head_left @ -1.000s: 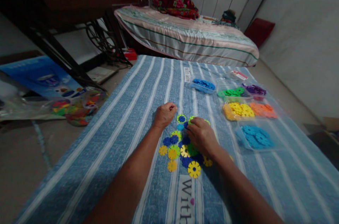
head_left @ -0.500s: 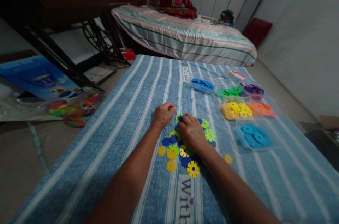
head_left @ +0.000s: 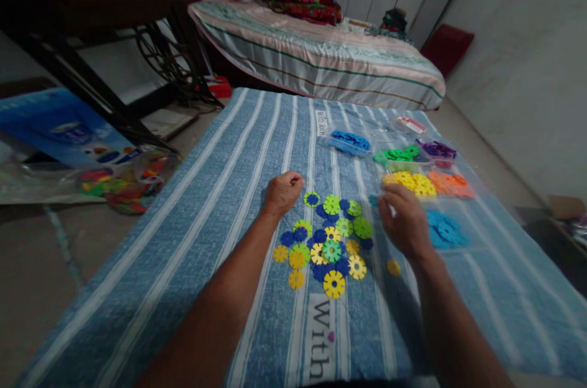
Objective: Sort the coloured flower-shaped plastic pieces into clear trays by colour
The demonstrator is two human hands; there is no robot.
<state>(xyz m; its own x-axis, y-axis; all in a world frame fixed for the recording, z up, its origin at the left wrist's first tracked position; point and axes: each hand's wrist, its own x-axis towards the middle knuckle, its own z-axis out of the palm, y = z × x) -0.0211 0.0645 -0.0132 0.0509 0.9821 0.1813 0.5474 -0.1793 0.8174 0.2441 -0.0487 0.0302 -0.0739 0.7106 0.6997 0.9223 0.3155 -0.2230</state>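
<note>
My left hand [head_left: 284, 192] rests on the striped cloth, fingers curled closed; whatever it may hold is hidden. Beside it lies a loose pile of notched plastic discs: a lime green disc [head_left: 362, 227], a dark blue disc [head_left: 320, 236], a yellow disc [head_left: 334, 284] and a pale green disc [head_left: 331, 250] among several others. My right hand [head_left: 403, 217] is raised right of the pile, slightly blurred, pinching a teal disc [head_left: 373, 200] at its fingertips. Just beyond it stand tubs of yellow discs [head_left: 415, 183] and light blue discs [head_left: 446, 229], the latter partly covered by the hand.
Behind are tubs of blue discs [head_left: 349, 141], green discs [head_left: 398, 154], purple discs [head_left: 438, 150] and orange discs [head_left: 452, 184]. A single yellow-orange disc [head_left: 393, 267] lies below my right hand. A bed [head_left: 321, 64] stands beyond the cloth [head_left: 220, 192], a treadle table [head_left: 101, 3] at left.
My right hand has lifted off the pile and moved right toward the tubs, carrying the teal disc. More of the pile now shows. My left hand has stayed in place.
</note>
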